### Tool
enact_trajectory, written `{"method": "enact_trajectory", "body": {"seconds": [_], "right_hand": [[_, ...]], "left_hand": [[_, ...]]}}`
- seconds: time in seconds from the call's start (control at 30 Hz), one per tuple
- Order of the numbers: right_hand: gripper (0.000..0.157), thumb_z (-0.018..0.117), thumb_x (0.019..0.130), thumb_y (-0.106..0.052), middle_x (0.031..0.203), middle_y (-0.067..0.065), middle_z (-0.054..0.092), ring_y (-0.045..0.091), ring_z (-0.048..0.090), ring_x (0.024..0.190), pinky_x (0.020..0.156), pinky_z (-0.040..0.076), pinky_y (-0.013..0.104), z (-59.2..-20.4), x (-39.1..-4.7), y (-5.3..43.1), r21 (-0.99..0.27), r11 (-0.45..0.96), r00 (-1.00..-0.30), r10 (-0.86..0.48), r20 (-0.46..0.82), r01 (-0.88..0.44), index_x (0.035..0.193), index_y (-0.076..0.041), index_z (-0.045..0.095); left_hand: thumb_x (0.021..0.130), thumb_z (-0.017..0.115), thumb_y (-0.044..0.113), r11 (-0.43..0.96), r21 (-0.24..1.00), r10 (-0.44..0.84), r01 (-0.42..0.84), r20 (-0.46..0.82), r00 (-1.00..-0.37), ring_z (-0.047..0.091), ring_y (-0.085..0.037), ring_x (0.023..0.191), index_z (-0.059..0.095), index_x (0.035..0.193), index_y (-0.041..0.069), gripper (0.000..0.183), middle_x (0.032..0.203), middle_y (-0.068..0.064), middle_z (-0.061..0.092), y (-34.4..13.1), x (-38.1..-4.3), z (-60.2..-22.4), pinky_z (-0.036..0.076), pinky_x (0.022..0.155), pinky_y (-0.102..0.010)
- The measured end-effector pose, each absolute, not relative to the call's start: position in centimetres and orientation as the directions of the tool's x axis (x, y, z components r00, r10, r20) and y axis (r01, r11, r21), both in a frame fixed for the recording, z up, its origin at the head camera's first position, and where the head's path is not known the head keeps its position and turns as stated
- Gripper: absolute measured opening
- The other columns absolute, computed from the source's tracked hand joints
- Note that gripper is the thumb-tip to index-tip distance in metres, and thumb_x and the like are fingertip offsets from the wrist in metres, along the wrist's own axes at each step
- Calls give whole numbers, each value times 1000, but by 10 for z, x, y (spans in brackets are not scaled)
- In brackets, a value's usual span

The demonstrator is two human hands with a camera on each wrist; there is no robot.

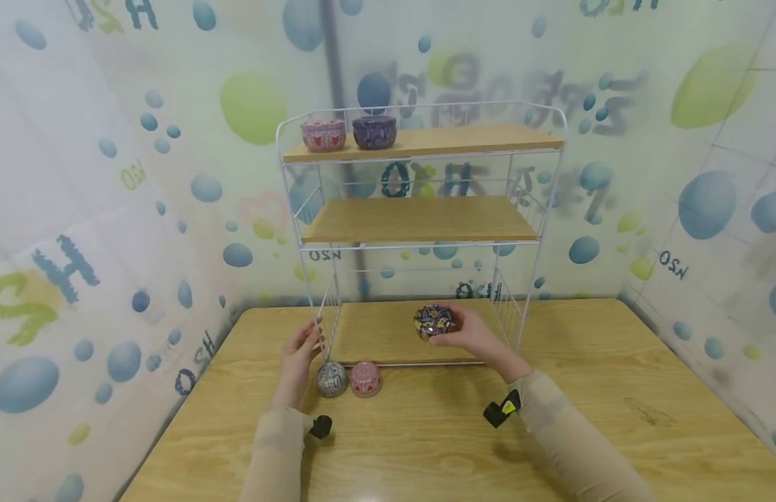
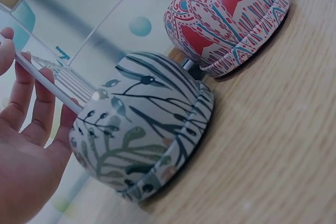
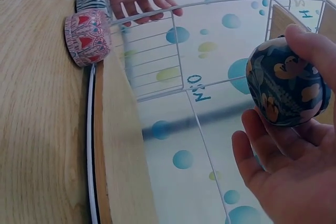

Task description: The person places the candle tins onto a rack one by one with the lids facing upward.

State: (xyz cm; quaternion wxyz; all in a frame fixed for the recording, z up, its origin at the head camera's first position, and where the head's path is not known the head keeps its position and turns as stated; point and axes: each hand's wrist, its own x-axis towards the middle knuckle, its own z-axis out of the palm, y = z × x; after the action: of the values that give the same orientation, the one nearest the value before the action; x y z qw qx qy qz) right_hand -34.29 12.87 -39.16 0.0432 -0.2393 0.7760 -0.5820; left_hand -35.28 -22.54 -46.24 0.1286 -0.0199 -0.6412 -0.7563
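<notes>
My right hand (image 1: pixel 472 335) holds a dark round tin (image 1: pixel 432 321) with yellow flowers, thumb on one side and fingers on the other, over the bottom shelf. In the right wrist view this tin (image 3: pixel 286 82) shows dark blue with peach flowers. My left hand (image 1: pixel 298 355) grips the front left post of a white wire rack (image 1: pixel 302 268), thumb and fingertips on the thin bar (image 2: pixel 50 85). Beside that hand, a white tin (image 2: pixel 142 124) with grey-green leaves stands rim down on the table. Next to it is a pink tin (image 2: pixel 226 19) with red hearts, also rim down.
The rack has three wooden shelves. On the top shelf (image 1: pixel 463 137) stand a pink tin (image 1: pixel 323 135) and a dark purple tin (image 1: pixel 374 132) at the left. The middle shelf (image 1: pixel 419 217) hangs above my right hand. A patterned wall stands behind the table (image 1: pixel 413 439).
</notes>
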Motion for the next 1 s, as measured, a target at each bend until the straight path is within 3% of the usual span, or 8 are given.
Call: {"method": "enact_trajectory", "body": {"seconds": [0.33,0.53,0.83,1.0], "right_hand": [[72,80,80,-13,127,27,53,38,58,110,84,53,39,-381,-345,131,-917,184,-865,-438,245,-353,140,3,43],[68,79,80,-10,128,25,53,38,57,112,86,52,39,-376,-343,129,-917,160,-850,-458,259,-366,138,1,45],[68,79,80,-12,129,24,51,38,56,113,87,52,40,-365,-340,128,-921,151,-842,-477,251,-359,139,-1,45],[70,79,80,-12,130,24,51,37,56,113,88,52,40,-358,-338,127,-927,118,-832,-493,257,-356,139,0,44]], "left_hand": [[101,50,9,-164,961,-136,224,203,-970,53,-22,100,48,134,-9,37,100,3,59,-220,-343,-440,41,98,-48],[101,50,8,-160,961,-137,227,206,-969,55,-18,96,46,134,-11,38,96,6,60,-219,-339,-437,43,95,-45],[101,50,7,-179,958,-138,223,200,-970,54,-24,99,46,134,-11,37,105,-10,58,-221,-338,-440,43,96,-47],[101,51,12,-155,960,-153,234,211,-966,54,-19,97,48,133,-9,38,102,1,60,-226,-348,-456,46,92,-40]]}}
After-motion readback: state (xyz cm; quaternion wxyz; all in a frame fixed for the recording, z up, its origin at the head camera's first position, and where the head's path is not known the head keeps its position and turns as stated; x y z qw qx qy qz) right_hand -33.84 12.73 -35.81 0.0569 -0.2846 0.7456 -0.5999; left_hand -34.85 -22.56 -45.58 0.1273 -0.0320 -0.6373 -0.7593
